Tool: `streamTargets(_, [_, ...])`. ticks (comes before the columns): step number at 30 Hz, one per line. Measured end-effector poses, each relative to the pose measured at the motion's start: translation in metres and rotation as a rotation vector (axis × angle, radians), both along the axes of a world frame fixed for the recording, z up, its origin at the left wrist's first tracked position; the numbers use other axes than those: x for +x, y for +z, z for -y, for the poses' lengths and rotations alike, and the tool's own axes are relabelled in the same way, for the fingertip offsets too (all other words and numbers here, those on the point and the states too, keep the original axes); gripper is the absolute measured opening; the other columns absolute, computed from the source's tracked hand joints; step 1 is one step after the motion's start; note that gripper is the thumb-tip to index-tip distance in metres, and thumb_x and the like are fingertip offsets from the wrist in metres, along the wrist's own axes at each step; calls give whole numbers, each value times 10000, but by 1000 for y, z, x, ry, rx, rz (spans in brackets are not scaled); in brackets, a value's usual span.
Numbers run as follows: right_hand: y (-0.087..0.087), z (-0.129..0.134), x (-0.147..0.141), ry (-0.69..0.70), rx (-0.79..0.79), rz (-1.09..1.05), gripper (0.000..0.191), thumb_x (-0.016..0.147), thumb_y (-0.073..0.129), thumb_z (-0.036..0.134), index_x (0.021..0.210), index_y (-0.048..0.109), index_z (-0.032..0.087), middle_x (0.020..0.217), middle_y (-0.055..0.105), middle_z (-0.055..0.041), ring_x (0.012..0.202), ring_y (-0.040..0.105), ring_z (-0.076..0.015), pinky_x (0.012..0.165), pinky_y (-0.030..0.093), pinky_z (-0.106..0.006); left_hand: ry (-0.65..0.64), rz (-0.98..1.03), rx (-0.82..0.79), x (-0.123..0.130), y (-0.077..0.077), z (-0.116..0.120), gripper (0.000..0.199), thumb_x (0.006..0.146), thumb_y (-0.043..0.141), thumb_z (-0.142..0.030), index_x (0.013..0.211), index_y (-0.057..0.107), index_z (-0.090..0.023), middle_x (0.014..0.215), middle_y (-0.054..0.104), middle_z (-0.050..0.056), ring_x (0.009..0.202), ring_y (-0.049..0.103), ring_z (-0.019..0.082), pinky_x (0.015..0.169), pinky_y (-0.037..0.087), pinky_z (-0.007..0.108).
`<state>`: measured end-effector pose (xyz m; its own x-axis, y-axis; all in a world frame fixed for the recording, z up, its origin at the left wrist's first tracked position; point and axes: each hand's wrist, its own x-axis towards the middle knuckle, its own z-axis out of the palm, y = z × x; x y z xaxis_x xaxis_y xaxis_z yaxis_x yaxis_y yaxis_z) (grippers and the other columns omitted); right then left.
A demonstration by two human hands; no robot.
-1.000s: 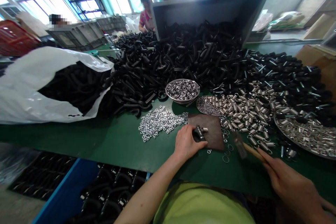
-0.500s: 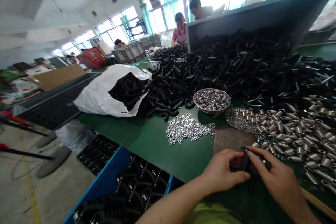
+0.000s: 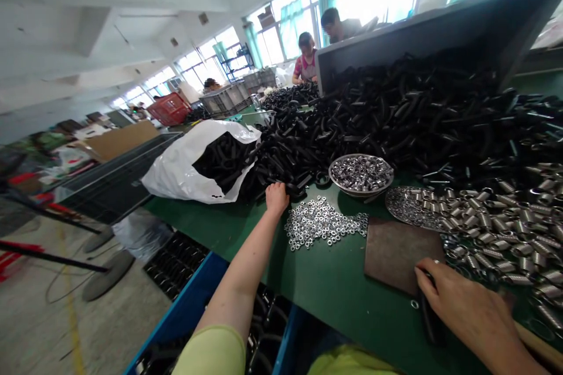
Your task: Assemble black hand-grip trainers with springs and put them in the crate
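Note:
My left hand reaches out to the near edge of the pile of black curved parts, its fingers curled down at the parts; what they grip, if anything, is hidden. My right hand is closed around a black part at the near right corner of a brown square plate. A single nut lies on the green table beside that part. Small silver nuts are spread between my hands, near a bowl of metal pieces.
Metal springs are heaped at the right, beside a flat dish of small pieces. A white bag of black parts lies left. Behind stands a tipped grey bin. Blue crates are below the table edge. Two people sit beyond.
My left hand has left the black part by my right hand and moved forward and left to the pile. My right hand keeps the part, lower down, and the brown plate is uncovered.

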<state>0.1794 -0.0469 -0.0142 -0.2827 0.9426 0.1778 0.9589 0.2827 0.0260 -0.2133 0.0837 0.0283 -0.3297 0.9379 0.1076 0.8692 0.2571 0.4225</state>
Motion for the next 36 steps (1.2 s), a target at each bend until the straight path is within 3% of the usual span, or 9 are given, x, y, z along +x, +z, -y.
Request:
streamTargets(6, [1, 1, 6, -64, -80, -152, 267, 892, 370, 345, 936, 624, 274, 844, 715, -1, 612, 678, -227, 440, 421, -306, -78, 286, -6, -5, 22, -4, 288, 681, 555, -48, 938, 545, -178, 952, 574, 61, 1031, 489, 215, 905, 368, 316])
streamTargets(10, [2, -3, 11, -104, -209, -472, 285, 860, 421, 433, 908, 655, 279, 836, 722, 6, 703, 682, -229, 556, 482, -312, -138, 602, -12, 10, 36, 14, 328, 737, 484, -168, 1064, 503, -188, 779, 537, 14, 732, 545, 151, 623, 451, 244])
streamTargets(12, [10, -3, 7, -120, -255, -692, 321, 839, 446, 474, 903, 669, 252, 853, 722, -9, 717, 675, -213, 610, 498, -293, -191, 758, -25, 36, 33, 36, 319, 770, 444, -264, 1076, 483, -181, 720, 500, -2, 604, 512, 120, 489, 407, 202])
streamTargets(15, [31, 5, -7, -149, -229, -983, 368, 830, 463, 499, 897, 675, 205, 872, 716, -34, 718, 662, -197, 644, 501, -268, -285, 993, -79, 96, 19, 79, 342, 752, 520, -363, 1045, 453, -201, 632, 409, -52, 468, 390, 69, 382, 290, 151])
streamTargets(17, [46, 12, -18, -147, -178, -1110, 363, 840, 466, 484, 886, 677, 192, 871, 712, -40, 723, 657, -192, 651, 501, -262, -360, 1353, -192, 137, 12, 109, 434, 668, 669, -315, 1013, 427, -210, 604, 366, -85, 418, 287, 33, 353, 219, 132])
streamTargets(20, [62, 22, -31, -94, -99, -1193, 306, 865, 469, 423, 866, 676, 198, 861, 707, -33, 764, 651, -180, 664, 495, -249, -402, 1606, -316, 184, 10, 141, 505, 598, 759, -270, 967, 421, -208, 602, 365, -101, 399, 251, 11, 332, 184, 126])
streamTargets(24, [64, 31, -35, 6, 32, -1086, 210, 870, 498, 330, 821, 656, 201, 788, 692, -14, 736, 639, -153, 677, 465, -238, -396, 1594, -393, 214, 20, 156, 496, 589, 781, -293, 925, 427, -205, 593, 375, -101, 403, 282, 12, 330, 189, 123])
streamTargets(30, [59, 31, -26, 88, 46, -963, 191, 886, 482, 287, 794, 623, 196, 719, 659, -2, 682, 622, -136, 642, 440, -236, -355, 1360, -456, 223, 28, 161, 612, 545, 804, -295, 1048, 471, -194, 605, 416, -95, 422, 319, 12, 342, 240, 112])
streamTargets(36, [71, 25, -12, 331, -86, -889, 206, 907, 439, 296, 1006, 601, 215, 920, 667, -39, 846, 620, -154, 729, 455, -258, -376, 1556, -475, 221, 16, 157, 517, 687, 690, -371, 1102, 458, -167, 630, 510, -51, 414, 465, 66, 354, 412, 174])
